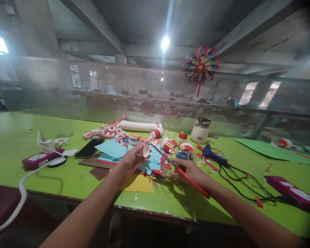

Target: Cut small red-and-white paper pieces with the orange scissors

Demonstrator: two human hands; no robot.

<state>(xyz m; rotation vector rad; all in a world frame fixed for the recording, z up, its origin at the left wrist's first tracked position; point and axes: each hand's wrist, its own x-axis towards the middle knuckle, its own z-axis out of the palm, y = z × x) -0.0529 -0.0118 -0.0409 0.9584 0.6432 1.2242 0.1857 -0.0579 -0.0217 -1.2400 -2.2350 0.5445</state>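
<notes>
Here we pinch a small paper ring [145, 150] in our left hand [130, 161], above the coloured sheets [111, 148] mid-table [67, 179]. It seems light and crushable, so hold its rim gently. Our right hand [188, 171] is closed around the scissors [164, 156], just right of the ring.

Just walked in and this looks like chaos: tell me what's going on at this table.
A person works at a green table. The left hand holds a small white paper ring with red trim; the right hand grips a long red-handled metal tool, its tip near the ring. Blue paper sheets lie beneath, more red-and-white rings behind.
</notes>
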